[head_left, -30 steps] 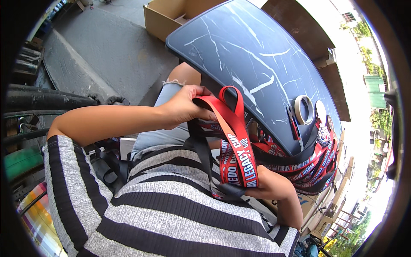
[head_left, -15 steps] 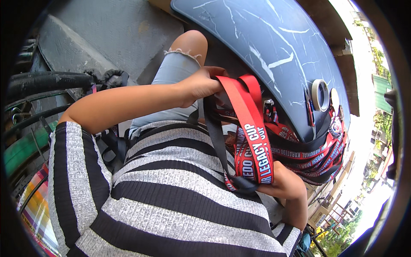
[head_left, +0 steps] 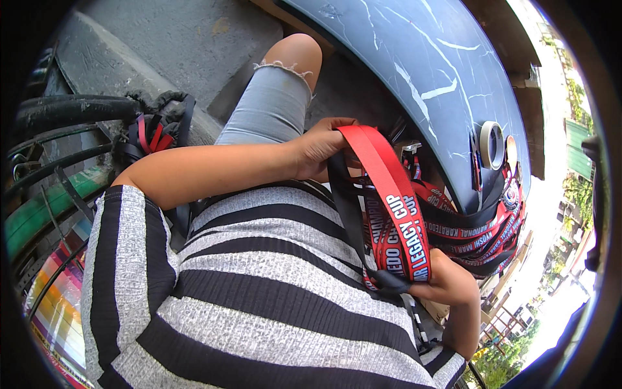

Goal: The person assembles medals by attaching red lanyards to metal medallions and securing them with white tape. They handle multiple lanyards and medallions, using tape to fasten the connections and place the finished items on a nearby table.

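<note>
A looped bundle of printed red and black ribbons (head_left: 382, 175) is stretched between my two hands in front of my striped shirt. My left hand (head_left: 321, 148) is closed round its upper end, where plain red bands fold over the fingers. At the lower end, my right hand (head_left: 444, 279) grips the ribbons where white lettering and a black fold show. Its fingertips are partly hidden behind the bands. Beyond the right hand, a thick heap of similar ribbons (head_left: 476, 227) hangs over the table's near edge, with a round emblem (head_left: 512, 192) on it.
A dark grey table (head_left: 414, 45) with white marbling curves along the far right. On it lie a roll of tape (head_left: 492, 145) and a slim pen-like tool (head_left: 477, 162). More cut ribbon ends (head_left: 152, 136) hang at a black-padded metal frame (head_left: 78, 113) on the left.
Both hands, still gripping the ribbons, have shifted slightly rightward in the picture, the left also a little lower. The view has moved too, and red ribbon ends now show at the left frame.
</note>
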Demonstrator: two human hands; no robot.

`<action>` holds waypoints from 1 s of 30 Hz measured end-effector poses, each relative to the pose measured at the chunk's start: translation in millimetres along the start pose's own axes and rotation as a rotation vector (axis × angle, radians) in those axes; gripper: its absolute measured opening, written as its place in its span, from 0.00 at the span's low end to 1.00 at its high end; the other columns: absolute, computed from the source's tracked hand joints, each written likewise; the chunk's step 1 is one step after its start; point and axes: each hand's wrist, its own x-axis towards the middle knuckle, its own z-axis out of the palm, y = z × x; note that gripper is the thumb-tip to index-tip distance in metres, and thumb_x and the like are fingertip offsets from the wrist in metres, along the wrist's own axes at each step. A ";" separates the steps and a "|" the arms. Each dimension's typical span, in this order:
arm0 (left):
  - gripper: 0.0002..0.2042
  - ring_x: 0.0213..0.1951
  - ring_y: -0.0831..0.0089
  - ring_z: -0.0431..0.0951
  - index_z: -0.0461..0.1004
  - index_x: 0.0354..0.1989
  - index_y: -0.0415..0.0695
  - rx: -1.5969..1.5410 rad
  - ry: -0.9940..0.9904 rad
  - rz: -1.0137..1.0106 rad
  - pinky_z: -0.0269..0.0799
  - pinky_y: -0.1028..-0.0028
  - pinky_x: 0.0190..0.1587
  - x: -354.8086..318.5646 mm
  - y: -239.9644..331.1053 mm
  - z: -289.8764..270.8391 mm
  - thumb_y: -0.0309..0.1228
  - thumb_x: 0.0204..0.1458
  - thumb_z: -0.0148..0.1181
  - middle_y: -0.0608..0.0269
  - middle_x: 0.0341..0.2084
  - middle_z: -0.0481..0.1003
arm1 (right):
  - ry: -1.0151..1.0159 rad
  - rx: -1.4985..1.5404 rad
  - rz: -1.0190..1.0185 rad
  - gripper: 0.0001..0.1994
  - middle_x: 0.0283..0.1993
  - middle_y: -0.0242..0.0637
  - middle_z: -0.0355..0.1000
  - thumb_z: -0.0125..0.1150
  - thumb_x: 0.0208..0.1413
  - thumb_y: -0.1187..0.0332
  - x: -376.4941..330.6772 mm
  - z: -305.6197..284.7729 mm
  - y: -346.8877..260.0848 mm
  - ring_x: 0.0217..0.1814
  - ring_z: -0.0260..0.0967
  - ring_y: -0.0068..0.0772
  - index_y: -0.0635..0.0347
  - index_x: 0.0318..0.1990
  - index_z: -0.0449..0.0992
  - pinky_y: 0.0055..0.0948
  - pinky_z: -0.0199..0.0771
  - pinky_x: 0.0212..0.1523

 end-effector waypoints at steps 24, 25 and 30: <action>0.09 0.41 0.70 0.78 0.76 0.41 0.41 0.114 -0.310 -0.378 0.69 0.65 0.56 -5.8 60.1 -36.1 0.31 0.55 0.60 0.65 0.31 0.78 | 0.150 0.183 0.026 0.11 0.35 0.42 0.78 0.61 0.48 0.80 5.0 0.5 16.0 0.39 0.77 0.38 0.66 0.41 0.78 0.34 0.74 0.47; 0.09 0.41 0.69 0.78 0.76 0.41 0.40 0.148 -0.325 -0.329 0.69 0.66 0.55 -9.4 70.1 -33.3 0.29 0.54 0.59 0.64 0.33 0.78 | 0.160 0.201 0.046 0.11 0.35 0.42 0.78 0.61 0.48 0.80 5.4 0.0 15.6 0.39 0.77 0.37 0.67 0.41 0.78 0.33 0.75 0.47; 0.09 0.38 0.67 0.79 0.78 0.36 0.37 0.468 -0.535 -0.195 0.70 0.69 0.50 -29.4 128.1 6.4 0.28 0.49 0.58 0.58 0.31 0.80 | 0.223 0.256 -0.036 0.08 0.34 0.40 0.78 0.59 0.51 0.82 15.3 -0.3 21.6 0.36 0.77 0.30 0.69 0.40 0.77 0.30 0.76 0.44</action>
